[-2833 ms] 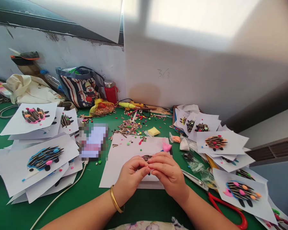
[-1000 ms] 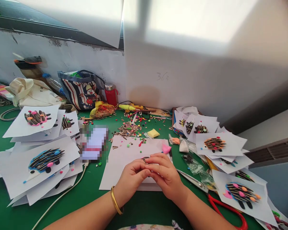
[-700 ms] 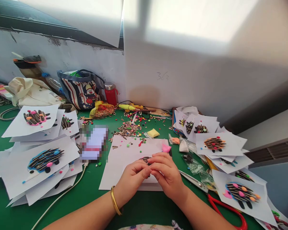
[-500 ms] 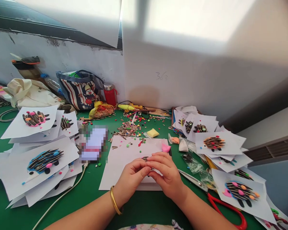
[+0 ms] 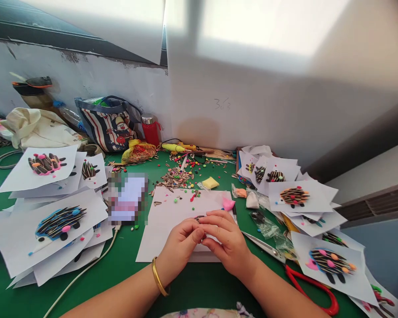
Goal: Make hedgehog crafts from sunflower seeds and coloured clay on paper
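My left hand [image 5: 185, 240] and my right hand [image 5: 227, 243] meet over a sheet of white paper [image 5: 155, 238]. Thumb and fingers of the left are pinched together, and the right's fingertips curl against them. Whatever lies between the fingertips is hidden. Just beyond them, a bit of dark, striped seed-like material [image 5: 199, 217] shows on the paper. A lump of pink clay [image 5: 228, 203] rests at the sheet's upper right corner. Small green balls [image 5: 175, 200] and a red piece [image 5: 195, 196] lie near its far edge.
Red-handled scissors [image 5: 305, 282] lie beside my right forearm. Paper stacks with seed-and-clay hedgehog pictures stand left [image 5: 16, 234] and right [image 5: 348, 251]. A phone [image 5: 128, 198] with a cable is at left. Behind are loose sunflower seeds [image 5: 175, 177], yellow clay [image 5: 210, 183] and a red flask [image 5: 151, 130].
My hands stay together over the paper, with only slight finger movement. The whole view has shifted a little; nothing on the table has visibly been moved.
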Motion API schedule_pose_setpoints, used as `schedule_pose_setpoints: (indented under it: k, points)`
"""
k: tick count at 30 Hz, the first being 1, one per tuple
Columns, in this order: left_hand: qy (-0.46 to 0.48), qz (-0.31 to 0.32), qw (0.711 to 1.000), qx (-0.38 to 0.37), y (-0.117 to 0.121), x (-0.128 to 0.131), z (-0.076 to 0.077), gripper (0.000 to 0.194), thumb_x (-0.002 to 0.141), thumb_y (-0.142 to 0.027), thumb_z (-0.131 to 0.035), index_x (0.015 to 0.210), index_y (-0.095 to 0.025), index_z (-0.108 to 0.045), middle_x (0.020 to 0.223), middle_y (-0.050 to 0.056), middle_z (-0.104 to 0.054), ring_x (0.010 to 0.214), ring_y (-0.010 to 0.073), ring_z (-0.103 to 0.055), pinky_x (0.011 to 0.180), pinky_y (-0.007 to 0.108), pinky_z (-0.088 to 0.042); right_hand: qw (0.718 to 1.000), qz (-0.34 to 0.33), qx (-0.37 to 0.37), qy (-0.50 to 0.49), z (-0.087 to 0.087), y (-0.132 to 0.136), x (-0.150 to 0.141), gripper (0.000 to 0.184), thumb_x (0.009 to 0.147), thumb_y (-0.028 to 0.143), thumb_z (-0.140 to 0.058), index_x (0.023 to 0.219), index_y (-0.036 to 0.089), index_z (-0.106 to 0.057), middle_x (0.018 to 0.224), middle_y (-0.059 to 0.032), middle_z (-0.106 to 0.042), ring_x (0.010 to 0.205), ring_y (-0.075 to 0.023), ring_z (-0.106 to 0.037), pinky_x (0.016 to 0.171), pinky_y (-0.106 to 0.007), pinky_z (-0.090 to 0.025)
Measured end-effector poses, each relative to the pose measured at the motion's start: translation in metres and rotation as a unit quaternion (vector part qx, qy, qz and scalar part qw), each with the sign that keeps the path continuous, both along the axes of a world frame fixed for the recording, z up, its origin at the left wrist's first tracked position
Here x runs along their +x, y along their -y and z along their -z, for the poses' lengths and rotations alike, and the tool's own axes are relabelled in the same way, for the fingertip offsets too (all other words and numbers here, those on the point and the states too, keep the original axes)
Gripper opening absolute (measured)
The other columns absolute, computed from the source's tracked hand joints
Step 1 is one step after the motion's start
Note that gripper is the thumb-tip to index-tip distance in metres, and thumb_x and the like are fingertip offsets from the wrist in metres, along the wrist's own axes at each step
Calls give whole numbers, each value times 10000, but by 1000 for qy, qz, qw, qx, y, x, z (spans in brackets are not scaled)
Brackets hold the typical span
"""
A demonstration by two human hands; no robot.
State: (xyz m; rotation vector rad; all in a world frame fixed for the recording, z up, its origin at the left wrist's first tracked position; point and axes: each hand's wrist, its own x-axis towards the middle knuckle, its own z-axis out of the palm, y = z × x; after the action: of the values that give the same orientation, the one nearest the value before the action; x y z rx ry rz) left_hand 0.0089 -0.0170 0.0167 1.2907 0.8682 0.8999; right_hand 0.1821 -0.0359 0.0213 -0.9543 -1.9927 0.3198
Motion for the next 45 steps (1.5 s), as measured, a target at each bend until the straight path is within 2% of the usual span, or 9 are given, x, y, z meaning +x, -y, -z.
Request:
schedule_pose_setpoints:
  k: [5,9,15,20,24,29,33,37,45]
  points:
    - [-8,10,999,30,-1,-2,4,409,860,-510,-621,647,-161,-618,734,24,-562,736,168,-513,732,298,-419,999,-5,-2,-38,-3,1,0,163,895,190,-645,1041,255,-678,1045,-35,-713,1087,-218,-574,931,-410,-516]
    - [102,-15,994,-24,6,2,3,512,932,-612,-417,947,-182,-695,949,73,-624,891,202,-559,855,340,-450,998,12,41,-40,-4,4,-3,193,905,141,-608,1046,254,-676,1049,-35,-720,1065,-206,-584,907,-403,-514]
    - [355,13,898,-259,12,8,-16,766,887,-743,-288,1185,-133,-641,1268,159,-596,1231,293,-531,1111,417,-364,989,-25,135,61,-6,10,-24,254,974,195,-512,1171,254,-661,1043,9,-755,1030,-164,-608,979,-381,-458]
    - [424,-108,836,-331,-13,-6,-28,714,898,-729,-285,1181,-172,-631,1305,144,-599,1254,251,-545,1077,404,-431,977,-38,120,170,1,10,-34,393,970,467,-507,1265,230,-611,1257,-12,-688,1273,-206,-519,1182,-417,-273]
    - [431,-114,830,-335,-17,-11,-28,697,899,-721,-300,1215,-184,-614,1308,138,-604,1262,250,-546,1056,413,-460,965,-73,123,218,7,9,-34,727,905,712,-393,1411,199,-482,1409,-57,-571,1444,-260,-329,1241,-517,-65]
    - [436,-90,825,-347,-13,-10,-28,672,896,-713,-333,1236,-196,-595,1335,133,-588,1290,256,-523,1072,418,-442,963,-19,111,243,1,7,-30,743,922,711,-331,1428,182,-462,1453,-49,-521,1490,-292,-214,1209,-564,123]
    - [439,-106,829,-330,-16,-11,-29,688,905,-715,-294,1234,-190,-593,1319,137,-596,1302,251,-513,1093,429,-417,958,-57,113,258,0,7,-30,741,929,709,-306,1435,188,-453,1475,-29,-494,1490,-287,-213,1209,-562,133]
    - [430,-73,831,-346,-14,-9,-29,662,904,-696,-339,1235,-181,-591,1338,142,-584,1299,263,-515,1095,434,-415,963,10,100,251,5,5,-27,753,927,701,-327,1464,179,-414,1495,-54,-468,1495,-313,-184,1198,-589,133]
    - [415,-79,839,-343,-14,-9,-28,666,897,-709,-335,1219,-191,-600,1347,139,-574,1295,269,-514,1069,431,-439,965,7,90,246,7,6,-28,735,904,691,-418,1457,207,-428,1507,-80,-452,1496,-333,-170,1192,-630,65]
